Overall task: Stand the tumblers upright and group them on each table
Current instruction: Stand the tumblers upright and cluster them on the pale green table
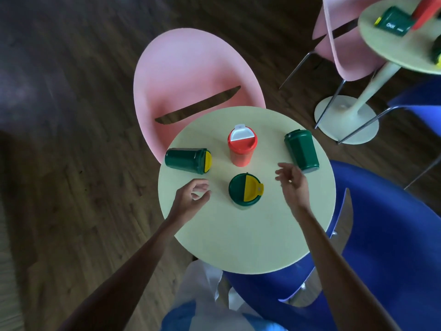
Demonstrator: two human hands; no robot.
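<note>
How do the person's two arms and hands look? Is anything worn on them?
Both are bare: the left hand and the right hand show no glove, ring or watch, and no sleeve shows anywhere along the arms. Small details may be blurred.

Near bench (pixel 238 242) plain pale yellow-green; on it an orange-red tumbler (pixel 241 154) with white lid flap, a left green tumbler (pixel 183 160) dark-bodied with yellow on its lid, a middle green tumbler (pixel 238 187) with lid half dark green, half bright yellow, and a right green tumbler (pixel 302 150) dark green all over. Pink chair (pixel 191 72) and blue chair (pixel 393 235) both plain; floor (pixel 59 163) dark brown, wood-grain planks. Far bench (pixel 403 51) same pale tint, bearing a lettered green tumbler (pixel 393 22) marked in white, and a far red tumbler (pixel 426 10).
</note>
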